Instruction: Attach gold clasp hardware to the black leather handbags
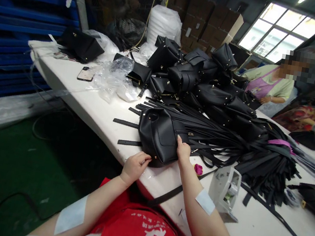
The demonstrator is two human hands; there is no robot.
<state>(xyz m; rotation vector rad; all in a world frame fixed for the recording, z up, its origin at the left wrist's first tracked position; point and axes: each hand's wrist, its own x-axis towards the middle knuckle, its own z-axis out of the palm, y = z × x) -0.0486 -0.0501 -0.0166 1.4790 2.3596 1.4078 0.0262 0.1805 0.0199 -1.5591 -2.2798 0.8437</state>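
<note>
A black leather bag (159, 133) lies on the white table (93, 102) near its front edge. My left hand (134, 166) is curled at the bag's lower edge, fingers closed against it. My right hand (182, 150) rests on top of the bag's front flap, fingers bent and gripping its edge. Behind the bag lies a thick heap of black straps (241, 145). Further back stands a pile of finished black bags (201, 77).
A white tape dispenser (226, 189) and a small pink scrap (198, 168) sit right of my hands. A phone (85, 75) and crumpled clear plastic (113, 75) lie at the left. Two people sit at the far right side. Cardboard boxes (211, 21) stack behind.
</note>
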